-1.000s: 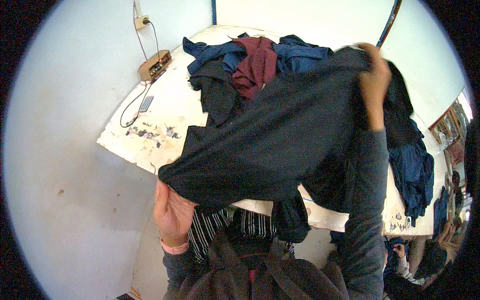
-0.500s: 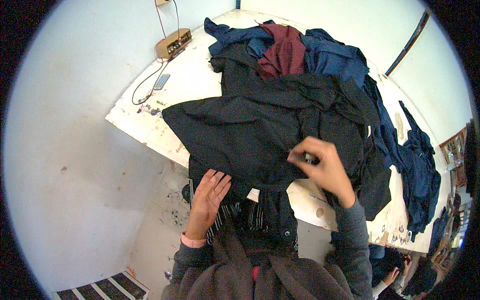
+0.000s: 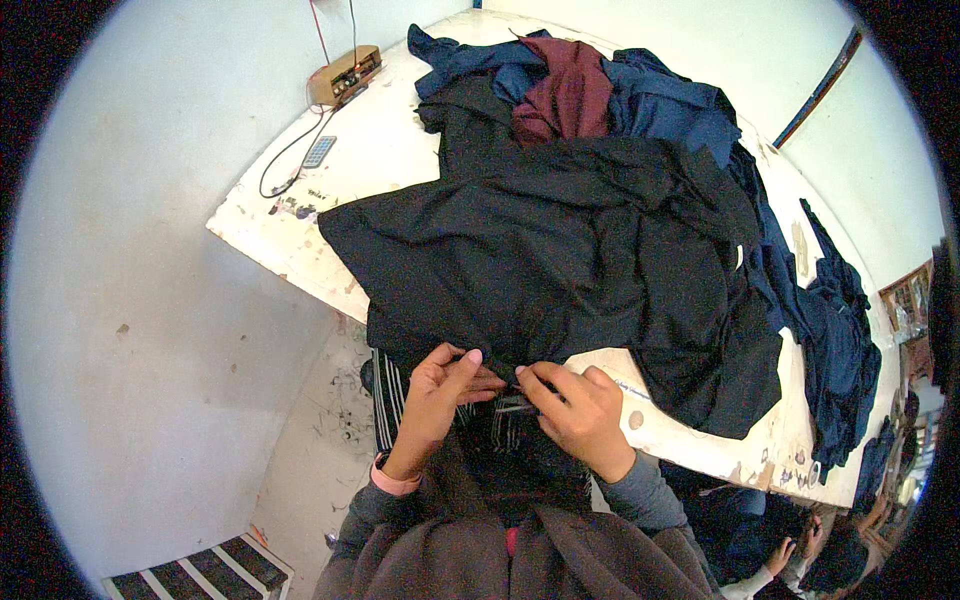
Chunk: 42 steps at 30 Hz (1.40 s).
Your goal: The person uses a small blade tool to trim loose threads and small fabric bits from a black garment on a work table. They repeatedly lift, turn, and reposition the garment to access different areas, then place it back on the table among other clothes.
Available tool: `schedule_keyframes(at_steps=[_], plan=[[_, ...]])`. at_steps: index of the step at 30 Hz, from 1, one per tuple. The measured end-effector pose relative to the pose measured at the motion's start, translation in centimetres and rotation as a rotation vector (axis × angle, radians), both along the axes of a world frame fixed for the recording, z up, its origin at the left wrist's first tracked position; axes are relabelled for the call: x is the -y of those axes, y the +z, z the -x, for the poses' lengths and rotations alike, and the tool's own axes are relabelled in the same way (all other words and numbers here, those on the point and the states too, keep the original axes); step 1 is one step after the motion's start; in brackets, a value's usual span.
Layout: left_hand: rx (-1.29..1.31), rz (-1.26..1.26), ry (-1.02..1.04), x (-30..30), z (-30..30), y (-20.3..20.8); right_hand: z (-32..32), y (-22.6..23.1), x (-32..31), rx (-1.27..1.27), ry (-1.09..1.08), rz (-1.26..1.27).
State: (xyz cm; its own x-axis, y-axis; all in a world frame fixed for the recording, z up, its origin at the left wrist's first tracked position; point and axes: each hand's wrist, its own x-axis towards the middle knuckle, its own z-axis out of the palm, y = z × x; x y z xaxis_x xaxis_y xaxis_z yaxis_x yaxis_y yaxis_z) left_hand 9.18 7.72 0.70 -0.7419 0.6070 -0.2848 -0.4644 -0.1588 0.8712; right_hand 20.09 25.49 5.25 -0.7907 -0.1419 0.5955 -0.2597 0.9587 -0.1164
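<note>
A large black garment (image 3: 500, 250) lies spread and wrinkled over the white table, its near edge hanging toward me. At that edge my left hand (image 3: 440, 395) holds the cloth, thumb on top and fingers reaching beneath. Close beside it, my right hand (image 3: 582, 408) pinches the same edge between thumb and forefinger, its other fingers curled. Whether anything small is tucked inside the right palm cannot be made out. Dark cloth with thin white stripes (image 3: 388, 400) shows below the garment, near my lap.
Maroon cloth (image 3: 565, 90) and dark blue garments (image 3: 670, 105) are heaped at the back of the white table (image 3: 380, 150). Another navy garment (image 3: 840, 350) lies at the right. A corded brown box (image 3: 345, 75) and a remote control (image 3: 320, 152) sit at the left. Another person's hands (image 3: 795, 545) show lower right.
My right hand has come down and left from above the cloth to its near edge. My left hand has shifted slightly right and taken hold there. A white tag near the edge is now hidden.
</note>
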Motion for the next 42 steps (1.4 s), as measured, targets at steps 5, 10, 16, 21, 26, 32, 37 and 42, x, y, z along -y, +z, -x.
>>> schedule_keyframes(at_steps=[5, 10, 16, 21, 26, 32, 37, 42], plan=[[0.067, -0.081, 0.068, -0.4, -0.8, 0.9, -1.6, 0.0, 0.5, -0.192, 0.004, -0.232], [0.085, -0.113, 0.089, -0.8, -0.9, 1.2, -3.0, -0.3, 0.9, -0.19, 0.088, -0.186], [0.104, -0.195, 0.104, -0.6, -0.9, 0.5, -3.8, 0.0, 0.6, -0.132, 0.154, 0.056], [-0.001, -0.105, 0.056, -0.2, -1.0, 0.3, -4.9, 1.1, -0.1, -0.187, 0.077, 0.235], [-0.211, 0.068, 0.047, 0.1, -1.9, 0.3, -5.5, 1.7, -0.7, -0.293, -0.076, 0.364], [-1.203, 0.292, 0.661, 0.2, -3.7, -0.5, -5.6, 2.8, -0.1, -0.143, 0.127, 0.151], [-1.564, 0.325, 0.349, 0.3, -5.7, 2.1, -5.5, 2.3, 1.7, -0.121, 0.229, 0.034], [-1.436, 0.241, 0.193, 2.7, -6.1, 1.9, -4.9, 1.1, 3.3, -0.16, 0.022, 0.343]])
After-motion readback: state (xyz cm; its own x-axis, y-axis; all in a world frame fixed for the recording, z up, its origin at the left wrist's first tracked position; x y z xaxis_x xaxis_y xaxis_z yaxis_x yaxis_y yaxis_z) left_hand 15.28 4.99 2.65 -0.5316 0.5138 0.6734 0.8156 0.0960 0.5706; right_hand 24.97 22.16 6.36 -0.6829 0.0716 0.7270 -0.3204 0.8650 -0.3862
